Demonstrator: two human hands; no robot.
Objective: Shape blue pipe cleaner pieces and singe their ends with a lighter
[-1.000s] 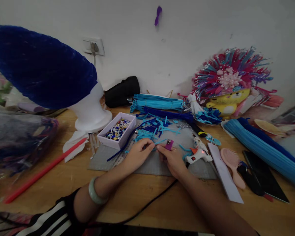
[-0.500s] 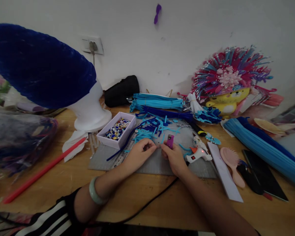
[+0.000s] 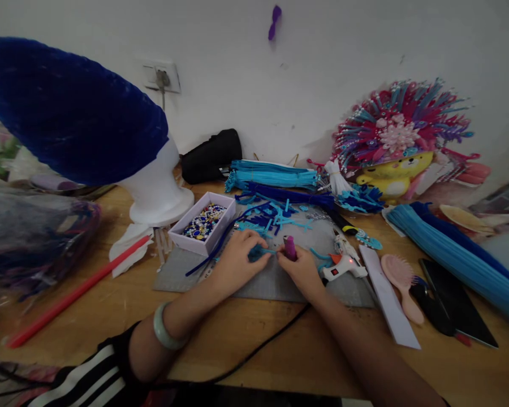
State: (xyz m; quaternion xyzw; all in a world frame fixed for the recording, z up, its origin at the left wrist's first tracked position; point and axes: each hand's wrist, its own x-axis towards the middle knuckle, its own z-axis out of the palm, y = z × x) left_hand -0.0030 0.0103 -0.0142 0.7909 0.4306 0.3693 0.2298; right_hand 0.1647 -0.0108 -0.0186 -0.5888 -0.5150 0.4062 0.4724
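Above the grey mat [image 3: 254, 289], my left hand [image 3: 233, 260] is closed, thumb and fingers curled round a short light-blue pipe cleaner piece [image 3: 258, 251]. Its thin end points right, to the fingertips of my right hand [image 3: 302, 272]; whether they pinch it I cannot tell. A purple lighter [image 3: 289, 249] stands upright in my closed right hand. Just behind the hands lie cut light-blue and dark-blue pipe cleaner pieces [image 3: 275, 213]. To the right of my right hand rests a white glue gun [image 3: 343, 269] with a lit red light.
A white box of beads [image 3: 186, 244] stands left on the mat. Behind it is a white foam head [image 3: 159, 192] with a dark-blue fuzzy piece. Pipe cleaner bundles [image 3: 275, 174], a pink hairbrush [image 3: 401, 277] and a red stick [image 3: 80, 291] lie around. A black cable [image 3: 254, 351] crosses the front.
The light-blue piece now shows between my hands, where little showed before. My left hand has turned and opened its curl slightly; the lighter has tilted and shifted a little left.
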